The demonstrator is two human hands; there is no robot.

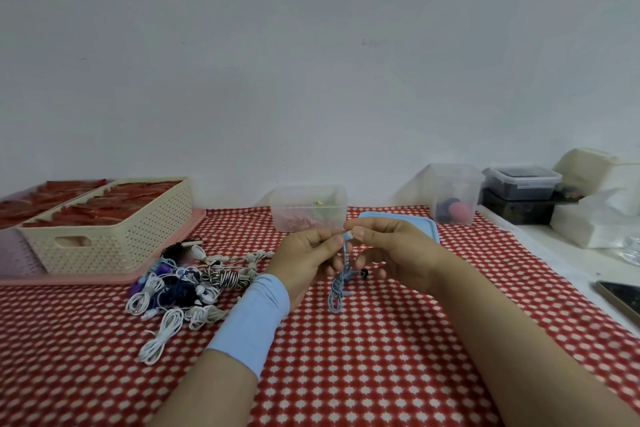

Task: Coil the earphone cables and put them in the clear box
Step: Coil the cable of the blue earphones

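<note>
My left hand [304,260] and my right hand [391,250] meet above the red patterned tablecloth [381,357]. Both pinch the top of a blue-grey earphone cable [338,288], whose bundled loops hang down between them to the cloth. A small black earbud [364,274] sticks out under my right hand. Behind the hands stands the clear box [309,206] with a few coloured items inside. Its light blue lid [415,224] lies flat just behind my right hand. A pile of white, dark blue and striped earphone cables [183,288] lies to the left of my left wrist.
A cream perforated basket [114,229] sits on a pink tray [104,279] at the left. At the back right stand a taller clear container [453,192], a lidded tub [519,182] on a dark box and white packaging [595,218]. A phone [620,298] lies at the right edge.
</note>
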